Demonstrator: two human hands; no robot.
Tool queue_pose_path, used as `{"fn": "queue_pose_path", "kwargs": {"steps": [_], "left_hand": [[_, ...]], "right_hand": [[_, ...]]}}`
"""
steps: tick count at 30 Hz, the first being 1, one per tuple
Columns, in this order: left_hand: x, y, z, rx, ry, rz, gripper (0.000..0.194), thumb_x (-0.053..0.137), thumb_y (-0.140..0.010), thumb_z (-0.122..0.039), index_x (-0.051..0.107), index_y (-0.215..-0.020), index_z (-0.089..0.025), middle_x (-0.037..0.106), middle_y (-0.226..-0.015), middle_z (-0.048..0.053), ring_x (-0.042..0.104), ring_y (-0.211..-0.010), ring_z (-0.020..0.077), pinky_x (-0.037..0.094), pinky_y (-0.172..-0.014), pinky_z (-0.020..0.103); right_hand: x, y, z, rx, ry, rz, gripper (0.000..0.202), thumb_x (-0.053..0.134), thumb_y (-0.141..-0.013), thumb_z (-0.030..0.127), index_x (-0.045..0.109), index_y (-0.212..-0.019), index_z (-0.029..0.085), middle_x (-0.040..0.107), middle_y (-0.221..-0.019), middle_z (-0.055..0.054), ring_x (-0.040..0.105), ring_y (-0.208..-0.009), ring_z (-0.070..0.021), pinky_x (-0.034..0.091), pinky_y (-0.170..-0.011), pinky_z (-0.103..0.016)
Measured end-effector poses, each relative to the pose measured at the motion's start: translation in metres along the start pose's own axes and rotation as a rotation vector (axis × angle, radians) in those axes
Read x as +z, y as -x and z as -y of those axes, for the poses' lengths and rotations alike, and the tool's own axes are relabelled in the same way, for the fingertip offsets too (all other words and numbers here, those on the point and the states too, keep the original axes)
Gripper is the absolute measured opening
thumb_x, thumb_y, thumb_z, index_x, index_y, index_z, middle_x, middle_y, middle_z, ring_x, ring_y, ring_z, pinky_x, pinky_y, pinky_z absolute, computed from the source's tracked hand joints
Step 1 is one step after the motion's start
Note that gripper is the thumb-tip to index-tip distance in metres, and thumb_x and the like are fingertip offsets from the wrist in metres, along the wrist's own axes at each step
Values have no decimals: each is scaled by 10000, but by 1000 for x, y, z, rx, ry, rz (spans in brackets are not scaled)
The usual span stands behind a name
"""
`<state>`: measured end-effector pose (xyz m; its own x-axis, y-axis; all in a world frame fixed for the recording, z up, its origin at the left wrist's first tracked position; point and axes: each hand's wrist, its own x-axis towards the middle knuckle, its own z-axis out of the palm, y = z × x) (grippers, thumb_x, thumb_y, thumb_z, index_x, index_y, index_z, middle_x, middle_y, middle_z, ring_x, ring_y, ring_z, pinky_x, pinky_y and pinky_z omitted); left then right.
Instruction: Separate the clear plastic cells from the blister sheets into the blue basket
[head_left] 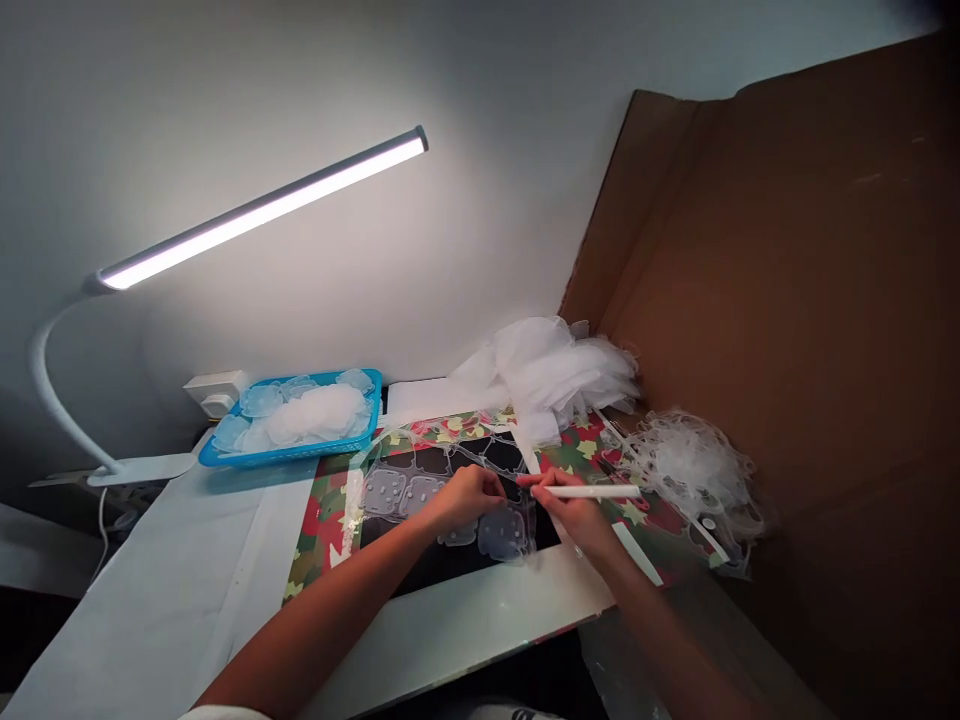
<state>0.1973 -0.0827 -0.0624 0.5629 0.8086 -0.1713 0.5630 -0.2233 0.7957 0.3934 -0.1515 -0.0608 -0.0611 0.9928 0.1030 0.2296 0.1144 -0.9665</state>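
My right hand (574,508) is closed around a white pen-like tool (600,491), its tip pointing left. My left hand (469,494) rests just left of it, fingers curled and pressed together; what they pinch, if anything, is hidden. Under both hands lies a thin translucent sheet (386,490) on a black work surface (431,580). Rounded outlines and small raised dots mark the sheet. One rounded translucent piece (501,535) shows below my left fingers, and thin open strips of the sheet run along the far side.
A blue basket (292,458) at the back left holds translucent pieces. White sheer sheets (562,370) are heaped at the back, with tangled clear scraps (690,465) to the right. A lit lamp (270,210) hangs over the left side. Cardboard (787,300) walls the right.
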Motion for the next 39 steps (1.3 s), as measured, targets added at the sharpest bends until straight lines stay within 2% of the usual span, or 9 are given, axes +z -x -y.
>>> {"fn": "queue_pose_path", "kwargs": {"steps": [5, 10, 14, 17, 22, 28, 31, 35, 39], "left_hand": [[12, 15, -3, 22, -86, -109, 103, 666, -747, -257, 716, -800, -185, 682, -728, -1, 566, -659, 146, 362, -606, 240], [25, 24, -4, 28, -155, -245, 138, 750, -707, -248, 695, -829, -211, 705, -807, -4, 603, -732, 171, 370, -642, 248], [31, 25, -4, -12, -96, -296, 53, 718, -741, -237, 708, -789, -216, 708, -766, -7, 584, -678, 161, 389, -656, 261], [31, 31, -5, 11, -47, -372, 68, 696, -762, -249, 695, -709, -207, 664, -695, -9, 551, -649, 150, 397, -652, 263], [20, 57, 1, 57, 39, -563, 162, 715, -747, -343, 673, -671, -207, 592, -687, 0, 513, -681, 158, 410, -652, 273], [-14, 89, 23, -43, 528, -538, 266, 708, -749, -402, 552, -735, -188, 630, -774, 9, 575, -720, 151, 445, -647, 251], [-35, 103, 32, -44, 605, -510, 237, 641, -804, -404, 534, -860, -200, 605, -750, -15, 577, -690, 128, 429, -610, 218], [-34, 111, 34, -73, 169, -354, 221, 531, -880, -396, 625, -884, -196, 573, -648, -25, 541, -568, 115, 401, -549, 217], [-2, 109, 30, 116, -582, -314, 265, 509, -924, -329, 669, -1133, -300, 654, -1157, 36, 644, -710, 140, 479, -653, 265]], "right_hand": [[-12, -26, -11, 61, 50, 163, 233, 580, -835, 411, 568, -701, 221, 708, -989, -25, 622, -933, -212, 464, -859, -349], [-9, -29, -14, 81, 130, 319, 170, 575, -843, 358, 681, -864, 227, 691, -845, 13, 599, -767, -167, 447, -670, -260], [-4, -30, -15, 72, 122, 312, 171, 589, -834, 353, 661, -801, 201, 647, -724, 30, 552, -664, -141, 393, -587, -231], [-5, -31, -15, 26, 205, 196, 192, 580, -833, 349, 626, -723, 198, 636, -716, 19, 547, -687, -149, 393, -608, -239], [-14, -33, -20, -27, 359, 41, 198, 553, -830, 325, 603, -681, 205, 622, -706, 11, 539, -685, -157, 386, -622, -251], [-31, -33, -27, 25, 257, 128, 242, 556, -837, 404, 566, -693, 210, 645, -753, 3, 553, -708, -168, 410, -654, -269], [-40, -32, -16, 28, 190, 144, 286, 570, -834, 429, 524, -659, 207, 654, -818, -7, 565, -746, -170, 425, -699, -279], [-30, -30, 5, -18, 113, 62, 271, 565, -853, 415, 518, -682, 209, 664, -936, -20, 579, -783, -169, 434, -716, -277], [11, -24, 4, -179, 186, 276, 164, 577, -860, 289, 564, -720, 204, 666, -987, -38, 607, -900, -188, 445, -783, -296]]}}
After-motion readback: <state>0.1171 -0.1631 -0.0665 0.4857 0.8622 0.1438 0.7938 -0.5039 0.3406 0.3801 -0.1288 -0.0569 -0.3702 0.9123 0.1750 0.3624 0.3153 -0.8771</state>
